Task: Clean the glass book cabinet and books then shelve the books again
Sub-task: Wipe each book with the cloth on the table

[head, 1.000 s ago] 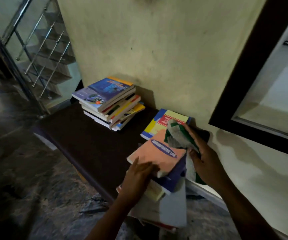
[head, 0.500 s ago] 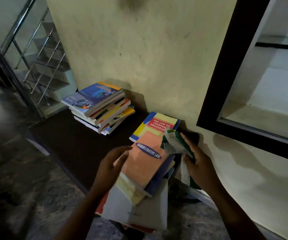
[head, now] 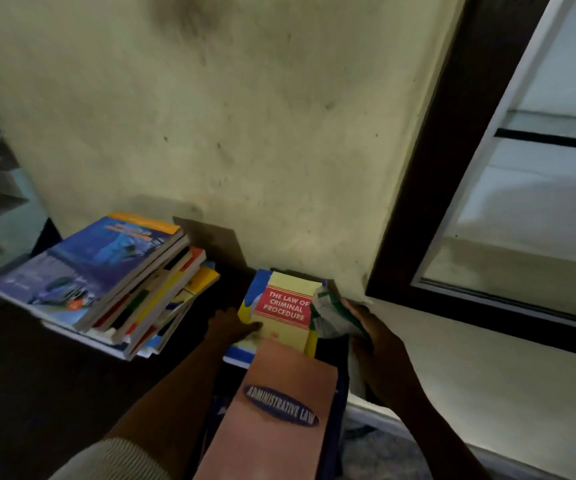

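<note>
Reaching over the dark counter [head: 37,393], a person's left hand [head: 231,325] has left the pile topped by the Administrative Law book [head: 279,410], which it steadied a second ago. Its outstretched fingers now lie on the lower-left corner of The Law of Criminal Procedure book [head: 284,308], which sits flat against the wall. The hand looks largely open and is not visibly wrapped round anything. The right hand [head: 380,348] grips a green-and-white cloth [head: 331,315], bunched at that book's right edge. The shift suggests this volume is next for wiping or gathering. A stack of books [head: 106,282] lies to the left and the glass book cabinet [head: 435,188] stands at right, so shelving appears some way off.
</note>
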Motion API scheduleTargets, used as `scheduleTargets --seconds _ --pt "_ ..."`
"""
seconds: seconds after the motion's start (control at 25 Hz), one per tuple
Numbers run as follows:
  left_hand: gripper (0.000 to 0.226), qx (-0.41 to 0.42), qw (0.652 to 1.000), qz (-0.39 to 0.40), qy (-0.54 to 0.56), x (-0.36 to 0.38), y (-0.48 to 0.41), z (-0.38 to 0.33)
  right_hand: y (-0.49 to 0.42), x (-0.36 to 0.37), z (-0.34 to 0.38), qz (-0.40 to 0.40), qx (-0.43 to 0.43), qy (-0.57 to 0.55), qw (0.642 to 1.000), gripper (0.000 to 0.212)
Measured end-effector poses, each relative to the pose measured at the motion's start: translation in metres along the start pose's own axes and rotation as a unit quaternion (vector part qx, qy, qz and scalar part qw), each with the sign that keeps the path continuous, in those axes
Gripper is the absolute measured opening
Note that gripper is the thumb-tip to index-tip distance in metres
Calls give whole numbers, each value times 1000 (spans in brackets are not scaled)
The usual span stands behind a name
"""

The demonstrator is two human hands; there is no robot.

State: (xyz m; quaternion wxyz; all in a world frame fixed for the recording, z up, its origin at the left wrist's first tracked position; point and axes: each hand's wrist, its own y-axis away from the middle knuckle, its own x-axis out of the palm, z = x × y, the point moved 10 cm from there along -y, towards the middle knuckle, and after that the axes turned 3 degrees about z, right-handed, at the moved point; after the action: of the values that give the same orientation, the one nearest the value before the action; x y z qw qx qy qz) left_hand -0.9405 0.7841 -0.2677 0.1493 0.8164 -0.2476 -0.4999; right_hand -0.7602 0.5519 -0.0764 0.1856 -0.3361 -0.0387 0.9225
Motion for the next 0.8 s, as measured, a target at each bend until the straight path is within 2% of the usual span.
scheduleTargets --seconds 0.04,0.12,0.28,0.32,0.4,0.52,0.56,0.64,0.68,0.72,0.8 --pt "112 -7 999 -15 -28 3 -1 -3 -6 5 -5 -2 13 14 1000 62" --pt "121 -17 999 -42 -6 2 14 -9 -7 9 -6 0 24 30 999 62" --pt "130 0 992 5 129 5 -21 7 -10 26 -12 4 41 28 999 61" --pt "126 2 990 13 142 5 -31 13 -11 32 -10 6 43 26 999 57" --pt "98 -2 985 17 170 -1 -33 21 -16 44 -6 20 45 26 998 47" --pt "44 -2 975 -10 223 -17 -19 27 -28 63 9 42 27 9 999 47" --pt "34 -6 968 -9 252 -20 -14 27 -31 67 14 43 20 0 999 49" --pt "28 -22 953 -10 301 -20 -10 30 -36 73 25 43 3 -17 999 55" --pt "31 -19 958 -12 285 -20 -10 28 -38 76 28 46 -3 -24 999 55" --pt "46 -9 966 -2 257 -19 -6 24 -38 79 31 48 -7 -30 998 54" --pt "98 22 982 15 185 -9 -5 17 -40 81 35 46 -11 -35 998 54"
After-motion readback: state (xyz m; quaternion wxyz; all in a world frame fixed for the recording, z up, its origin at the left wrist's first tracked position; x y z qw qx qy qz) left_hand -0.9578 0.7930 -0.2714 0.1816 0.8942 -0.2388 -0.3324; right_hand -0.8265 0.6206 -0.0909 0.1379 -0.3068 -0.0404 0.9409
